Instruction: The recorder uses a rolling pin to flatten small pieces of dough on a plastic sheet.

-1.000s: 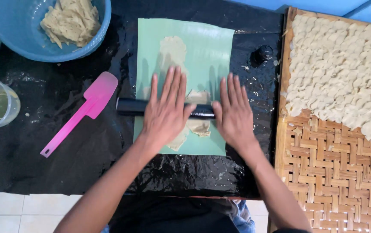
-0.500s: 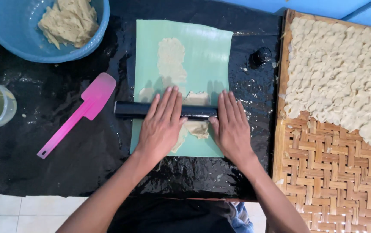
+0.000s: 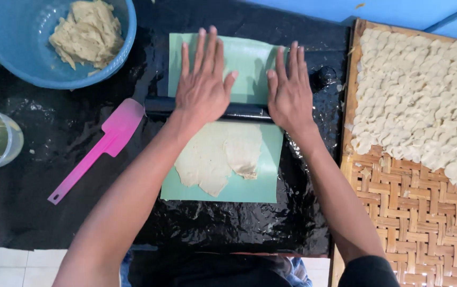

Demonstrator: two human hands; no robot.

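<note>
black roller [image 3: 244, 111] lies under both palms, behind flat dough [image 3: 218, 157].

Pink spatula [image 3: 98, 149] and woven tray [image 3: 414, 212] flank the green sheet [image 3: 250, 186]; near edge open.

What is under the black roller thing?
Under the black roller lies a green sheet with flattened pale dough on it. Both hands, left hand and right hand, cover the roller's middle, so the dough right beneath is hidden.
</note>
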